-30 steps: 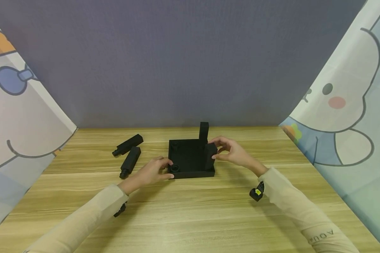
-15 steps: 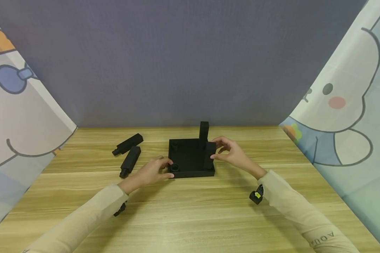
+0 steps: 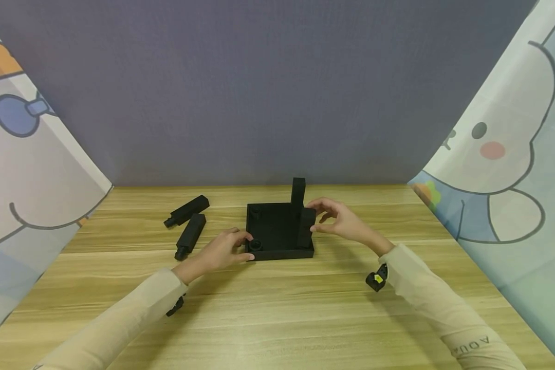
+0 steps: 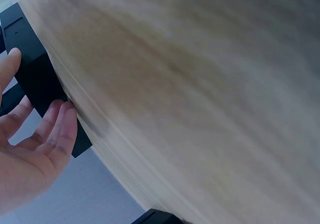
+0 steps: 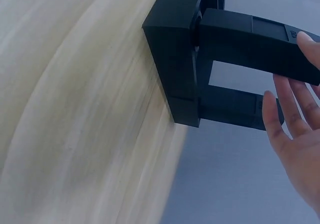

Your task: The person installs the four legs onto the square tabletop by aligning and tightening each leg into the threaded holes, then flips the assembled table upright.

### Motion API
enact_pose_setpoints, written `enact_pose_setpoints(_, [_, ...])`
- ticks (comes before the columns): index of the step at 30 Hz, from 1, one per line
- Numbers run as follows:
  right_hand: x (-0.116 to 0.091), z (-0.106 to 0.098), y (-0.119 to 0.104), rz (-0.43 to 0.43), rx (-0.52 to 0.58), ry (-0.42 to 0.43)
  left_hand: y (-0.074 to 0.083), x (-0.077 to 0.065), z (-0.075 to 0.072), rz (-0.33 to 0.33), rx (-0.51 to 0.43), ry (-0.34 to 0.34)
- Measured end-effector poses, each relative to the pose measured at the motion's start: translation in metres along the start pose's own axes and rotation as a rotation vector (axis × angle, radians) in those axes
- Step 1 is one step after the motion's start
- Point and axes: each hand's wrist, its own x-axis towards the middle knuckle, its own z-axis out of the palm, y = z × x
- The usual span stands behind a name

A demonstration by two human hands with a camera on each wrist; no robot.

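Note:
A square black tabletop piece point(image 3: 277, 226) with a raised rim lies flat, underside up, with round sockets at its left corners. At its front right corner a square black leg point(image 3: 306, 231) stands upright. My right hand point(image 3: 342, 223) pinches this leg near its top between thumb and fingers, as the right wrist view also shows. Another leg point(image 3: 298, 192) stands at the far right corner. My left hand point(image 3: 222, 249) holds the tabletop piece's front left corner, thumb at the front and fingers over the left rim.
Two loose black legs, a far one point(image 3: 187, 210) and a near one point(image 3: 190, 237), lie on the wooden table point(image 3: 277, 308) left of the tabletop piece, threaded ends toward the front left. A grey panel point(image 3: 259, 92) rises behind the table, with patterned cloths at both sides.
The front right leg has turned slightly about its upright axis in my right hand since a second ago. My right fingers shift slightly; my left hand keeps its place.

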Motion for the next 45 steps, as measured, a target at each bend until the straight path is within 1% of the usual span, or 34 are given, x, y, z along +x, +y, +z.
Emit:
enact_pose_setpoints(7, [-0.003,0.005,-0.002,0.048,-0.018,0.057,0.001,0.000,-0.001,-0.005,0.001,-0.010])
enact_pose_setpoints(11, [-0.003,0.006,-0.003,0.039,-0.019,0.062,0.000,0.000,0.000,-0.001,0.002,-0.007])
enact_pose_setpoints(16, [0.000,0.003,-0.001,0.004,0.002,0.008,0.000,0.000,0.001,0.011,0.008,0.001])
enact_pose_setpoints(20, [0.002,-0.001,0.000,-0.024,0.031,-0.069,-0.001,0.000,0.001,0.020,0.009,-0.001])
enact_pose_setpoints(23, [0.005,-0.002,0.003,-0.064,0.084,-0.122,-0.001,0.000,0.001,0.023,0.008,-0.003])
enact_pose_setpoints(25, [0.006,-0.003,0.003,-0.081,0.113,-0.140,-0.001,0.000,0.001,0.022,0.007,-0.005])
enact_pose_setpoints(27, [0.007,-0.003,0.003,-0.077,0.132,-0.145,-0.002,0.000,0.001,0.021,0.006,-0.007])
enact_pose_setpoints(31, [0.007,-0.003,0.003,-0.053,0.142,-0.137,-0.001,0.000,0.001,0.015,0.006,-0.004])
enact_pose_setpoints(33, [0.007,-0.002,0.002,-0.039,0.131,-0.121,-0.001,0.000,0.000,0.015,0.008,0.000])
enact_pose_setpoints(35, [0.005,-0.001,0.000,-0.024,0.116,-0.093,0.000,0.000,0.000,0.006,0.005,-0.001])
enact_pose_setpoints(41, [0.000,0.006,-0.020,0.013,0.136,0.001,0.001,0.000,-0.001,-0.002,0.003,-0.007])
enact_pose_setpoints(45, [0.000,0.008,-0.014,0.034,0.128,0.028,0.000,0.000,-0.001,0.004,0.001,-0.006])
